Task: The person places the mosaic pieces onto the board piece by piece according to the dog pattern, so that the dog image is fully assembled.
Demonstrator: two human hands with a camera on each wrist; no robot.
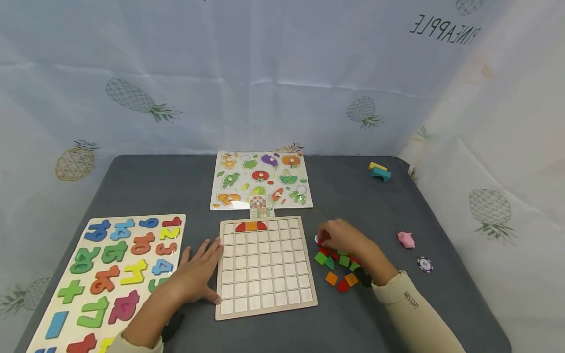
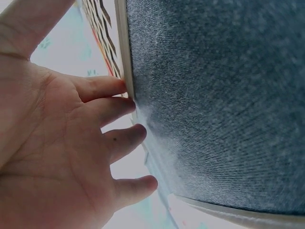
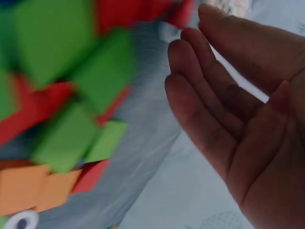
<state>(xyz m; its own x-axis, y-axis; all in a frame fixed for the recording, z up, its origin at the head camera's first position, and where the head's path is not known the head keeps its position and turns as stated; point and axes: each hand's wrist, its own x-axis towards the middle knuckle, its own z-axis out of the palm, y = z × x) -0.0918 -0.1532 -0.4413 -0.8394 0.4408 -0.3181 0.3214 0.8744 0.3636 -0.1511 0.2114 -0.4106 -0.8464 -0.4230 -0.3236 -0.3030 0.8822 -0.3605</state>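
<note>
My left hand [image 1: 192, 277] lies spread at the left edge of a square wooden grid board [image 1: 267, 272], its fingertips touching the rim. In the left wrist view the fingers [image 2: 126, 143] look straight and parted. Two red quarter-round pieces and an orange square piece [image 1: 251, 226] occupy the board's top row. My right hand [image 1: 342, 238] is over the left side of a pile of colored pieces [image 1: 344, 261]. Its fingers [image 3: 200, 114] are lightly bent beside a red piece [image 3: 180, 14], and no piece shows between them. A small pattern card [image 1: 261, 207] stands just behind the board.
On the left lies a number puzzle board [image 1: 64, 267]. A vegetable puzzle board [image 1: 238, 166] lies at the back. Toward the right are a pink pig figure [image 1: 406, 239], a poker chip [image 1: 425, 264], and yellow and teal blocks [image 1: 380, 173]. Loose orange squares [image 1: 332, 278] lie before the pile.
</note>
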